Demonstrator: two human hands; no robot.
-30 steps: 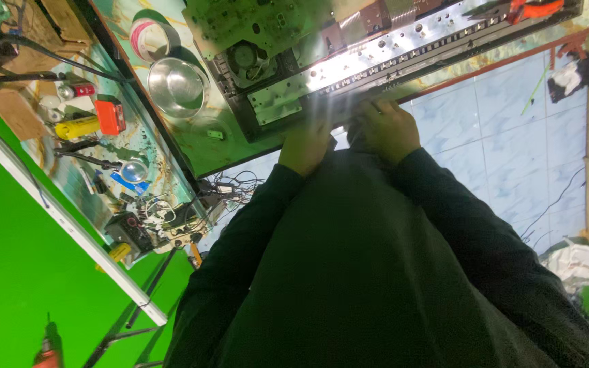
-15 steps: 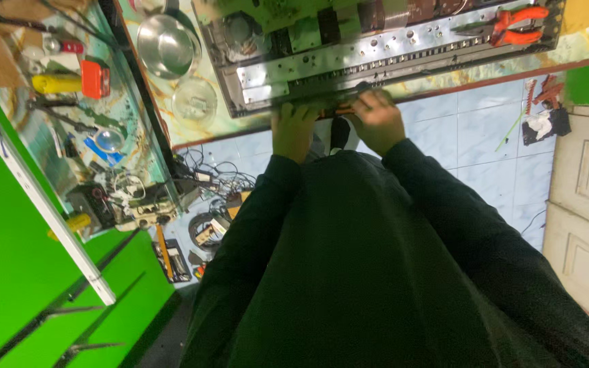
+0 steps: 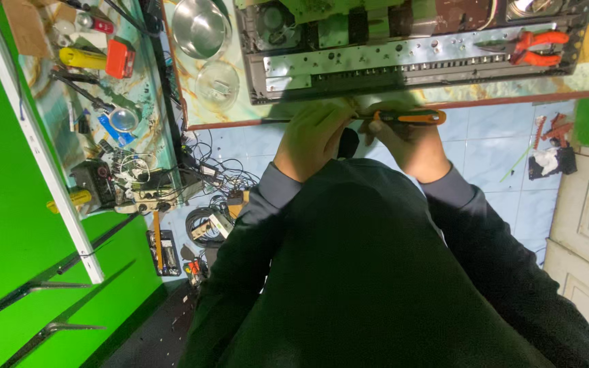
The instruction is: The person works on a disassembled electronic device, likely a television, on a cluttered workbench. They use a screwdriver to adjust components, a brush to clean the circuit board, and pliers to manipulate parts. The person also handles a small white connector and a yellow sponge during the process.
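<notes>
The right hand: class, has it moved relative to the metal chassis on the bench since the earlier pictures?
Yes. The right hand has drawn back from the metal chassis towards the body, now off the bench edge, holding an orange-handled screwdriver.

Orange-and-black handle on screwdriver (image 3: 403,117). Orange-red grips on pliers (image 3: 532,48). Silver-grey metal chassis (image 3: 403,65) with green circuit board (image 3: 308,8). Marbled teal-and-cream pattern on workbench top (image 3: 438,94), red-brown edge. Shiny steel bowl (image 3: 200,26). Pale blue floor tiles (image 3: 492,153). Bright green wall (image 3: 1,225). Dark charcoal sleeves (image 3: 267,225). Yellow-and-red tool (image 3: 100,59).
</notes>
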